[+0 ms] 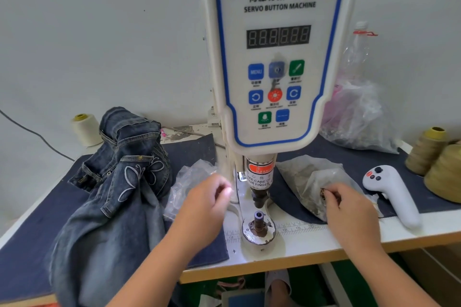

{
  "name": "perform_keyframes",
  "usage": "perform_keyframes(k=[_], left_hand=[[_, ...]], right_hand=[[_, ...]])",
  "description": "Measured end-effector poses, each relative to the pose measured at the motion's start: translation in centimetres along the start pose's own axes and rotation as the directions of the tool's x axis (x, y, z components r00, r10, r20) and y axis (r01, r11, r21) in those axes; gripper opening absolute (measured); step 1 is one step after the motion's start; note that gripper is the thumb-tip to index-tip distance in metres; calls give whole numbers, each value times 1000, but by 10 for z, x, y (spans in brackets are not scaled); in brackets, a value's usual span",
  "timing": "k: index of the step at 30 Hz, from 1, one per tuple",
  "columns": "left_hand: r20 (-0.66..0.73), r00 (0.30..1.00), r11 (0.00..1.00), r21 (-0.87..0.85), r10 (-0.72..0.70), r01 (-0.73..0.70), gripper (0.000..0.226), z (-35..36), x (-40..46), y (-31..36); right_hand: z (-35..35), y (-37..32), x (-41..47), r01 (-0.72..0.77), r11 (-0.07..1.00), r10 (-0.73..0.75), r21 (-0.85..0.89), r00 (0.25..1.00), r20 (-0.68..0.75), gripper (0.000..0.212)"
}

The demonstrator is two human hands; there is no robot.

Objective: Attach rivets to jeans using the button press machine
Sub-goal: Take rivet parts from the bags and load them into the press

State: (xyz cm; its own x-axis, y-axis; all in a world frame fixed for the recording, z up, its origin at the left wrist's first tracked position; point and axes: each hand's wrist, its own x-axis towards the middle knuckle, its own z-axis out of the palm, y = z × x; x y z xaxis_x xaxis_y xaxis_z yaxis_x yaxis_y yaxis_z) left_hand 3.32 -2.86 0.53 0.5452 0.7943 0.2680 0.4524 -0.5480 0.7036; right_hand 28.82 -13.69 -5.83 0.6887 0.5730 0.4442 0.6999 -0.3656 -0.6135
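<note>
1. Jeans (119, 182) are lying bunched at nine o'clock from the press (274, 57), spilling over the table (374, 234) edge.
2. We are holding our left hand (202, 209) curled beside the press post; whether it is pinching anything, we cannot tell.
3. We are pinching small metal pieces, likely rivets (323, 193), with our right hand (349, 209) at the plastic bag (306, 177), at three o'clock.
4. We are seeing the lower die (259, 222) standing bare between our hands.

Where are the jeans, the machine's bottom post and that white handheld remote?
jeans (129, 182), head view, on the embroidered pocket.
bottom post (259, 222), head view, on its upright stem.
white remote (391, 194), head view, on its handle.
</note>
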Motion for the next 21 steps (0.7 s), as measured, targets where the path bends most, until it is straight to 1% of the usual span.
perform_keyframes(k=[2,4,8,10,15,21], left_hand=[[64,997,999,4,49,-49,20,7,-6,8],[115,991,997,9,69,-71,21,13,-11,14],[193,980,997,-71,54,-41,33,19,-15,18],[218,975,995,-93,42,-22,31,20,-16,19],[178,983,998,-66,36,-24,23,23,-15,16],[129,991,999,-38,35,-30,26,23,-12,18]], right_hand=[[-1,0,0,2,1000,-2,4,1000,7,13],[-1,0,0,-3,1000,3,6,1000,19,13],[-1,0,1,-7,1000,7,3,1000,27,13],[-1,1,1,2,1000,-2,0,1000,28,13],[0,1,1,8,1000,-8,0,1000,31,14],[-1,1,0,13,1000,-13,-1,1000,15,12]])
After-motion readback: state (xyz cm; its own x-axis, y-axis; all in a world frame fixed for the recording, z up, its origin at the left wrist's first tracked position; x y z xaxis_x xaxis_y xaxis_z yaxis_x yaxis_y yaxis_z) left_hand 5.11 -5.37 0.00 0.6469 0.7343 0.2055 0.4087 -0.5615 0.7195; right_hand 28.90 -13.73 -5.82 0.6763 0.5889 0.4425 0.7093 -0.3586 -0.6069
